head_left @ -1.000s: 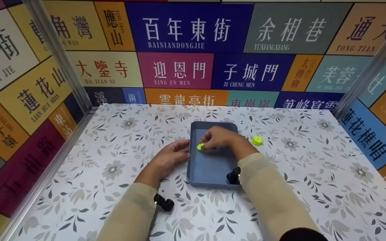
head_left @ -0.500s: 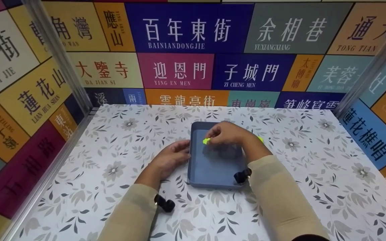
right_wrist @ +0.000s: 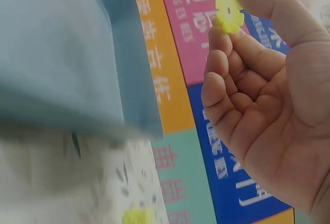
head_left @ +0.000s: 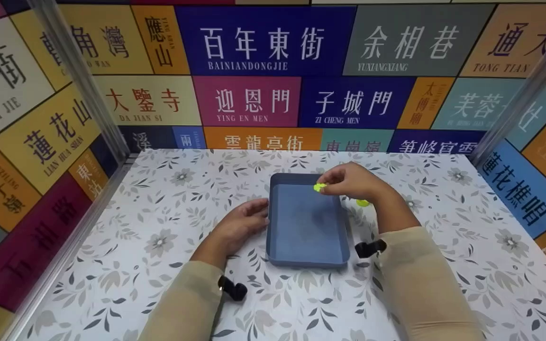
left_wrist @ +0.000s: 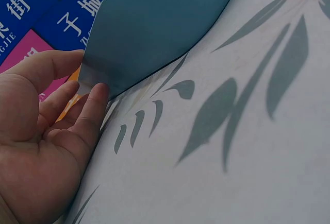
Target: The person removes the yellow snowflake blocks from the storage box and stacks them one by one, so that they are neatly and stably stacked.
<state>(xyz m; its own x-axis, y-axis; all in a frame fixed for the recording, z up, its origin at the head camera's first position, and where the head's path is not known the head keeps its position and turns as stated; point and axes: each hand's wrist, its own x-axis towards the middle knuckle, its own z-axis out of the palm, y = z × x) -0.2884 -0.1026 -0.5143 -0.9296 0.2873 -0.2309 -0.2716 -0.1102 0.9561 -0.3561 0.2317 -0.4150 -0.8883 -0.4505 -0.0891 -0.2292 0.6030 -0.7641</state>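
My right hand (head_left: 353, 182) pinches a yellow flower-shaped plastic disc (head_left: 320, 187) between thumb and fingertips, over the far right corner of the tray. In the right wrist view, the disc (right_wrist: 229, 11) has rounded petals and a small centre hole. My left hand (head_left: 242, 225) lies beside the grey-blue rectangular tray (head_left: 273, 258), its loosely extended fingertips touching the outer left wall. The left wrist view shows those fingertips (left_wrist: 98, 92) against the tray's side. Partly hidden under my right hand, more yellow plastic (head_left: 363, 202) lies on the table right of the tray.
A white tablecloth (head_left: 159, 189) with grey leaves and flowers lies under everything. Behind and at both sides stand panels (head_left: 247, 102) printed with colourful street-name signs, with clear upright posts at the corners.
My right hand has lifted the yellow disc from the tray's left side and carried it right to the far right corner. My left hand has stayed at the tray's left wall.
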